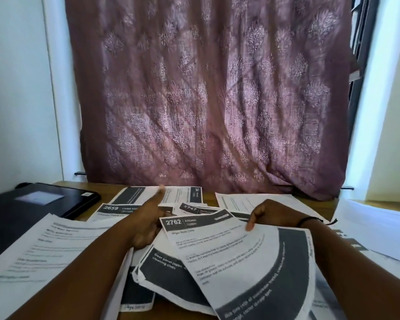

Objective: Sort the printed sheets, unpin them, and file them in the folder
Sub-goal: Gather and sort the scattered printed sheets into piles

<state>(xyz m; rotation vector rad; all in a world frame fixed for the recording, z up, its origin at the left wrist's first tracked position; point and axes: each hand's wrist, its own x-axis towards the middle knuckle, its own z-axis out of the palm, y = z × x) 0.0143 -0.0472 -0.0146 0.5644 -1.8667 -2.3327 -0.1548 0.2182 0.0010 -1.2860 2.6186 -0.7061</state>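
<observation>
Right hand (267,212) fingers pinch the far edge of sheet 2762 (240,255), long axis running 11-to-5 toward the body; left hand (146,224), index out, other fingers loosely curled, sits at its 9 o'clock, folder (39,202) shut, further out at 10.

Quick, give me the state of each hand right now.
Left hand: index finger pointing forward, gripping nothing visible.
Right hand: pinching the sheet headed 2762.

Wood table (208,197), printed sheets (44,248) spread, black folder (32,204) far-left
</observation>
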